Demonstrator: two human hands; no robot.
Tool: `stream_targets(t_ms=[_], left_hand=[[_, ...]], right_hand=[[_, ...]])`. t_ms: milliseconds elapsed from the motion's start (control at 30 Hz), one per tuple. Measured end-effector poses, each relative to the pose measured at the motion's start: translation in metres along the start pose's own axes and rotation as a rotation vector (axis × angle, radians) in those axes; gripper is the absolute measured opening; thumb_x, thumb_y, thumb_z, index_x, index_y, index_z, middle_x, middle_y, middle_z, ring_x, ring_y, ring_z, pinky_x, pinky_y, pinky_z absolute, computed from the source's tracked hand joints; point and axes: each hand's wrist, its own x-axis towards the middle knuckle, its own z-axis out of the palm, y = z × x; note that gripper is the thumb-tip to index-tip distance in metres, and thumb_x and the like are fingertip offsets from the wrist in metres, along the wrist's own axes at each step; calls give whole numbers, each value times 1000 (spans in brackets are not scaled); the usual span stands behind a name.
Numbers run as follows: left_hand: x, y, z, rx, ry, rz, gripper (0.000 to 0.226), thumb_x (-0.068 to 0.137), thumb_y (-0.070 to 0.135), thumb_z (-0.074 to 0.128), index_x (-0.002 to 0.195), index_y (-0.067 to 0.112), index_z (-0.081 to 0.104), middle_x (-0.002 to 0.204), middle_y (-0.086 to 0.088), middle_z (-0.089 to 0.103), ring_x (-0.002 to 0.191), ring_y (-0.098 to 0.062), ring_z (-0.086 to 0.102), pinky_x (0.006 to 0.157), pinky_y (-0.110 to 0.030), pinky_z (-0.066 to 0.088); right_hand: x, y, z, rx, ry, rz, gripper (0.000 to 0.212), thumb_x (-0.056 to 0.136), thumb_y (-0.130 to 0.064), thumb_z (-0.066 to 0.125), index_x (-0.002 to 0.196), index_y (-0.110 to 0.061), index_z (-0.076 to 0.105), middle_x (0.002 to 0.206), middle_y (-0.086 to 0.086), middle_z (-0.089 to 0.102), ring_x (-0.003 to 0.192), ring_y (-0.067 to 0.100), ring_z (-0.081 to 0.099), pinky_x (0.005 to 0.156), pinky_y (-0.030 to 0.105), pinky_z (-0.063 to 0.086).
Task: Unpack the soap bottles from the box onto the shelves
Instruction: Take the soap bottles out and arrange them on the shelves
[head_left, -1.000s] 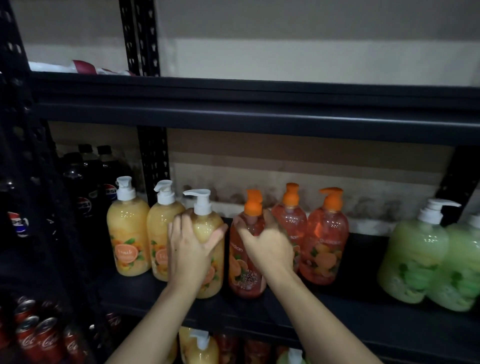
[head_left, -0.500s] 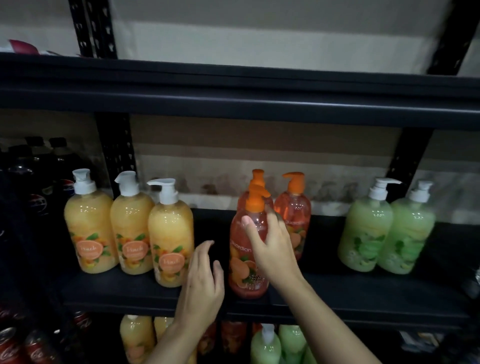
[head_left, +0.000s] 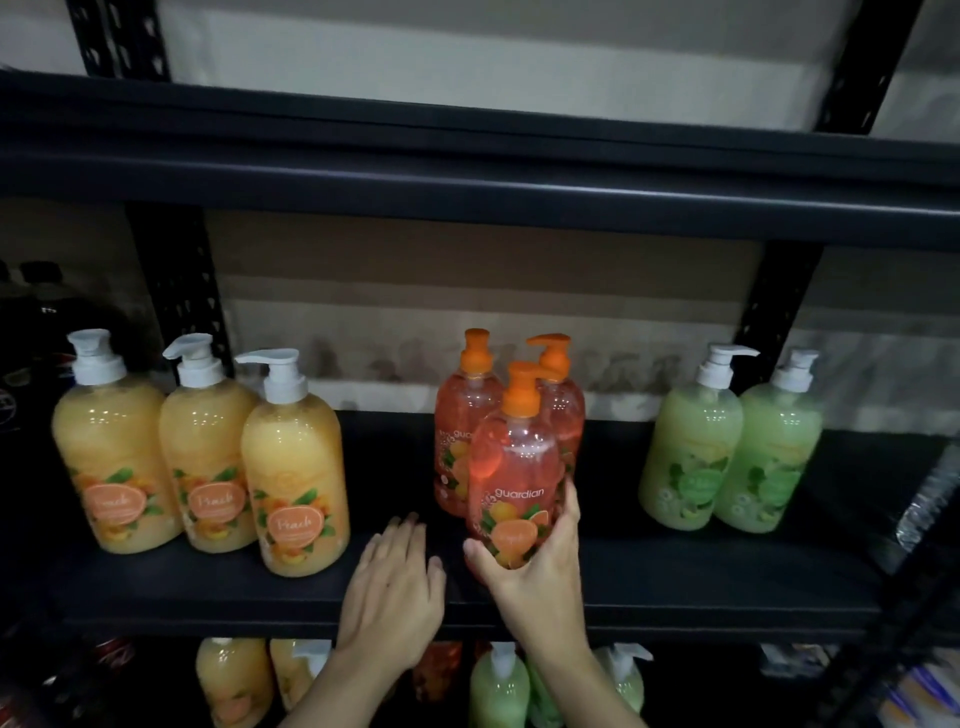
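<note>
Your right hand (head_left: 535, 566) grips the low part of the orange bottle (head_left: 511, 467), thumb at the left of the label and fingers curled round the right side. Your left hand (head_left: 395, 587) is flat and relaxed, holding nothing, over the front of the shelf (head_left: 701, 592) just beside it. Your grip hides the base, so it cannot be told whether the bottle already stands on the shelf.

Read the shelf first. It is wide and dark, with three peach bottles (head_left: 208, 457) grouped at the left and two green bottles (head_left: 688, 447) at the right. Two more orange soaps (head_left: 460, 431) stand in the middle, right behind the one you hold. More bottles (head_left: 498, 680) stand on the level below. The box is out of view.

The bottle belongs with its own colour, so place it in front of that pair, near them but not knocking them. Held this low, a full bottle is likely top-heavy, so bring it down upright. Feel the whole base flat before you loosen your fingers. The label already faces you; leave it that way, matching the peach row.

Last, mind the pump (head_left: 524, 389). It sits close to the pump of the right rear bottle, and a careless turn could catch it.
</note>
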Motion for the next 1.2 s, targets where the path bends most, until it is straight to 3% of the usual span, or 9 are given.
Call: stream_targets(t_ms=[100,233,467,667,900,1200], left_hand=[[0,2,0,23,25,-20,64,90,44,25,129,10,61,135,-4,58,128,-18,52,110,-33,35],[2,3,0,49,23,-23,61,89,44,28,124,10,65,131,-3,62,124,-17,56,107,-34,41],[1,4,-1,54,15,-26,57,87,42,34,120,10,68,125,-3,65,119,-18,59,106,-30,26],[1,6,-1,57,18,-29,58,87,43,32,120,11,68,125,-2,65,119,-16,59,103,-33,44],[2,5,0,53,37,-23,58,88,42,31,121,10,67,126,-3,64,120,-17,58,103,-34,44],[2,4,0,27,27,-21,61,89,44,28,124,11,65,130,-2,62,123,-16,56,106,-33,41]], right_hand=[[3,13,4,30,-16,87,115,56,-62,81,145,-39,14,137,-10,49,123,11,52,100,33,49],[10,19,6,37,-10,103,109,56,-67,77,145,-34,23,133,-11,52,121,9,54,100,34,49],[14,19,6,0,-8,80,107,63,-65,76,148,-29,22,139,-10,45,123,9,50,101,32,47],[14,17,7,-34,25,89,107,62,-66,76,147,-29,23,140,-10,45,125,12,49,102,36,46],[14,15,8,-67,40,101,103,66,-65,77,146,-27,25,137,-10,46,120,12,52,95,30,47],[14,15,7,-58,32,92,106,65,-69,74,148,-29,22,138,-11,46,123,11,51,100,33,47]])
